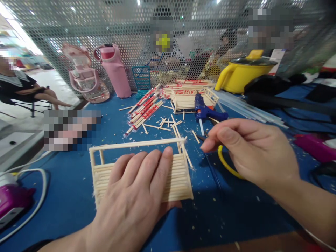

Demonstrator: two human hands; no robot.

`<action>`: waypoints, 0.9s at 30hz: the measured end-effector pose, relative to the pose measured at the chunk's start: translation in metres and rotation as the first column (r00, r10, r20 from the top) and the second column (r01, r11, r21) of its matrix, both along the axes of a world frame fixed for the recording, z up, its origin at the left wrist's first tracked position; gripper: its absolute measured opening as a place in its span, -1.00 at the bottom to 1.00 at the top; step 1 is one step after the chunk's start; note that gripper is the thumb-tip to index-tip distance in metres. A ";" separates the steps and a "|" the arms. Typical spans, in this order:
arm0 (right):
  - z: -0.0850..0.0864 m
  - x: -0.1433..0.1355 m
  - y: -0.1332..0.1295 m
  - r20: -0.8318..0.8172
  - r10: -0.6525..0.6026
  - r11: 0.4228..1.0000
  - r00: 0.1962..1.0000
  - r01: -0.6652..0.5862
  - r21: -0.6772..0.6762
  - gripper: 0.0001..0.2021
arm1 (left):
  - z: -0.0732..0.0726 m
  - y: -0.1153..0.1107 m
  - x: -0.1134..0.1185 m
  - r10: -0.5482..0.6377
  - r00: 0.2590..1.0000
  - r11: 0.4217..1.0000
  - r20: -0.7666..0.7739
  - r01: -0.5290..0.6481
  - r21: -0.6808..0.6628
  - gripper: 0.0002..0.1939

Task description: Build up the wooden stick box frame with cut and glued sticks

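Note:
My left hand [141,182] lies over a small rack of glued wooden sticks [178,175], fingers across its slats and the thumb side underneath, gripping it. A rail on short posts runs along the rack's far edge. To the right, my right hand [252,150] is raised above the table with its fingertips pressed together. Whatever they pinch, if anything, is too small or hidden. Beneath that hand show the yellow handle [228,164] and dark blades of what look like scissors. A blue glue gun [203,106] with a glue stick in it lies just beyond.
A second stick rack [183,101] stands behind the glue gun. Wrapped stick bundles [147,108] and loose cut pieces lie mid-table. Glue sticks [249,108], a yellow pot [246,75], a pink bottle [117,71] and a clear bottle [89,84] line the back. A person sits at left.

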State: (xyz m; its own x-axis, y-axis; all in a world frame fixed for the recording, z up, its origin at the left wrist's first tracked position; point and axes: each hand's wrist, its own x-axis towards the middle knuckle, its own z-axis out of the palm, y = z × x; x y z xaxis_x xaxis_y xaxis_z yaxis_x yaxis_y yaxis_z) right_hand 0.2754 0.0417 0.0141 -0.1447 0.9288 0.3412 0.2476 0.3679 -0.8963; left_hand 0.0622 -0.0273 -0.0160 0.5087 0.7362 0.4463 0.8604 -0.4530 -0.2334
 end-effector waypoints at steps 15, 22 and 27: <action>-0.013 -0.003 0.010 0.567 0.102 0.995 0.817 -0.089 -0.051 -0.86 | 0.002 -0.001 0.001 -0.017 1.000 1.000 0.001 0.017 0.020 -0.21; -0.012 0.001 0.006 0.522 0.215 0.969 0.825 -0.248 -0.007 -0.74 | 0.002 -0.001 0.001 -0.016 1.000 1.000 0.007 0.016 0.015 -0.19; -0.005 -0.003 0.000 0.348 0.354 0.921 0.868 -0.259 -0.292 -0.83 | 0.001 -0.001 0.000 -0.012 1.000 1.000 -0.007 0.012 0.018 -0.19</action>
